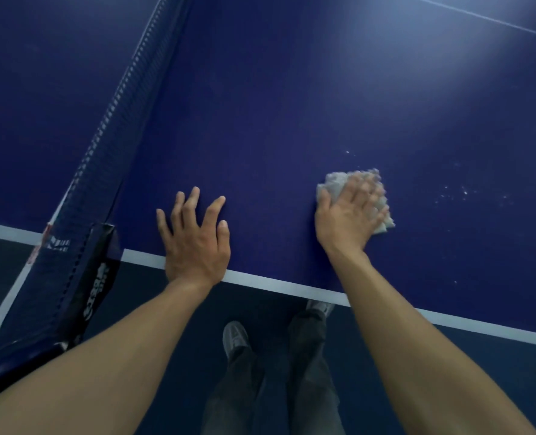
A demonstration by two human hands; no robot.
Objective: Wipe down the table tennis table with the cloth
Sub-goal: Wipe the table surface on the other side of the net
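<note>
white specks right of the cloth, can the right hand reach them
Probably yes: the right hand presses the cloth on the table, and only bare blue surface lies between it and the specks.

The net (113,120) and its clamp (100,277) block the left; the table (291,105) lies open ahead and rightward.

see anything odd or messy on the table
White specks are scattered on the table just right of the cloth, which the right hand presses; they look like dust or lint not yet wiped. The left hand rests flat by the edge. Nothing else stands out.
</note>
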